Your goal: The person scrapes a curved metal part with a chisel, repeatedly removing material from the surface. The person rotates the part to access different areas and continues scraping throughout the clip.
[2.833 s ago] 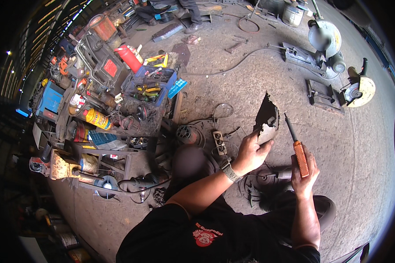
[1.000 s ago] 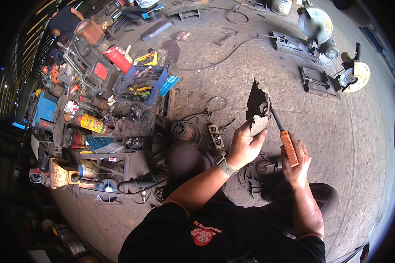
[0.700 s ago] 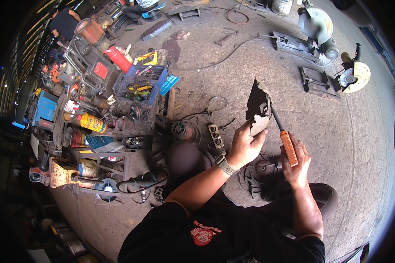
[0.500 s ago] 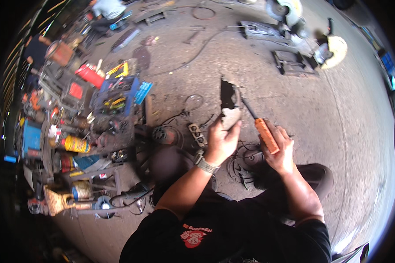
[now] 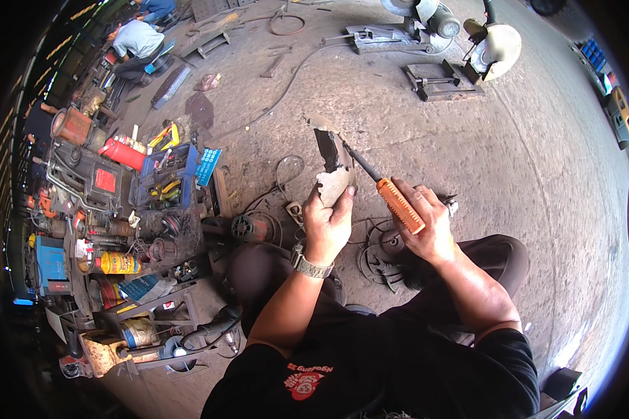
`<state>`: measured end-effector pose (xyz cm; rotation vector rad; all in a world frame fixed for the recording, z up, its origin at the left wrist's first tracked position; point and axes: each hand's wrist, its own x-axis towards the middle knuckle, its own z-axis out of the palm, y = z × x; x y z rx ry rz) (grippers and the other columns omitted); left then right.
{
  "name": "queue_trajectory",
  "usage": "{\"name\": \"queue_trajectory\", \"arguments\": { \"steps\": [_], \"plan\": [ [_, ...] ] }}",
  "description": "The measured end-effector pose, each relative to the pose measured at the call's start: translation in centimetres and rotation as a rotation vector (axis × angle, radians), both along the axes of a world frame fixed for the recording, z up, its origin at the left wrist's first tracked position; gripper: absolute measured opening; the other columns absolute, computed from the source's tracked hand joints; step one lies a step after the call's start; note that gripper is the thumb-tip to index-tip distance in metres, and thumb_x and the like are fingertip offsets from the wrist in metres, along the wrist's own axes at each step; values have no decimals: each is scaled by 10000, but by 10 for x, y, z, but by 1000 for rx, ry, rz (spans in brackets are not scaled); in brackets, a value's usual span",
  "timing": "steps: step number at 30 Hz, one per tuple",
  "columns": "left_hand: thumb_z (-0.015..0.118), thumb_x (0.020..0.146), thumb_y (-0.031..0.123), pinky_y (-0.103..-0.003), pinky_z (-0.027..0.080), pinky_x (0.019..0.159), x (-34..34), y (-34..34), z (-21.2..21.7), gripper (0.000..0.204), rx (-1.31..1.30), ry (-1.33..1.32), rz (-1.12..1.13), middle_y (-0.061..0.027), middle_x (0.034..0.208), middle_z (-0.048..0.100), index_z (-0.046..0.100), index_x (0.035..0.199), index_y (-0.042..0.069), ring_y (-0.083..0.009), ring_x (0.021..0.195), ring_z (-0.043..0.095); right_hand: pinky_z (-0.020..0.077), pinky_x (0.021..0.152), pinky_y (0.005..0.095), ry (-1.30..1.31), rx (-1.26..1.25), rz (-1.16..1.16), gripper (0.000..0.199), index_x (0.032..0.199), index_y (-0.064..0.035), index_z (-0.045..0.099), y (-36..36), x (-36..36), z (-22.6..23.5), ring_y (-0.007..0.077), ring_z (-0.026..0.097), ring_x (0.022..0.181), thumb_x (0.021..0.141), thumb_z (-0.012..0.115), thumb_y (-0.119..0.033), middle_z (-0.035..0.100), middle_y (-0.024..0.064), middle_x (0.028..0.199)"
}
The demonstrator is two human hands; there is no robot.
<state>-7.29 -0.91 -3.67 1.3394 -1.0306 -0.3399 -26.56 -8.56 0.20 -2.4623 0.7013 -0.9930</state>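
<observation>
My left hand (image 5: 327, 227) is closed around the lower end of a thin, pale grey-beige curved piece (image 5: 335, 183) with ragged edges and a dark middle. Its upper end leans to the left, away from me. In my right hand (image 5: 426, 227) is a tool with a ribbed orange handle (image 5: 400, 207) and a narrow dark shaft. The shaft points up and left, its tip close against the piece's right edge; whether they touch, I cannot tell. Both hands are held above the floor, in front of my knees.
On the left stand an open blue toolbox (image 5: 193, 167), a yellow can (image 5: 117, 262) and a red bottle (image 5: 122, 153). A red-and-black power tool (image 5: 246, 228) and coiled cords lie near my left knee. Cut-off saws (image 5: 495, 52) stand far right. A person (image 5: 138, 42) crouches far left.
The view has turned, so the surroundings sit differently in it. The ragged piece now leans more to the left, and the tool's tip has stayed beside it. Both hands keep their hold.
</observation>
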Motion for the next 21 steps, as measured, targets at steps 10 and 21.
{"name": "queue_trajectory", "arguments": {
  "steps": [10,21],
  "plan": [
    [696,934,66,-373,558,796,-3,-1,4,201,11,-65,24,-158,993,747,682,1112,-25,-279,901,733,533,828,428,43,14,-2,667,1362,13,572,1,-1,-3,318,648,904,722,749,-42,685,149,1097],
    [678,942,61,-382,555,796,-3,0,3,192,-15,-74,5,-161,1011,739,678,1114,-24,-302,905,729,538,785,412,-12,-7,-2,640,1350,31,582,-1,2,-2,325,632,846,735,756,-14,678,168,1052]
  ]
}}
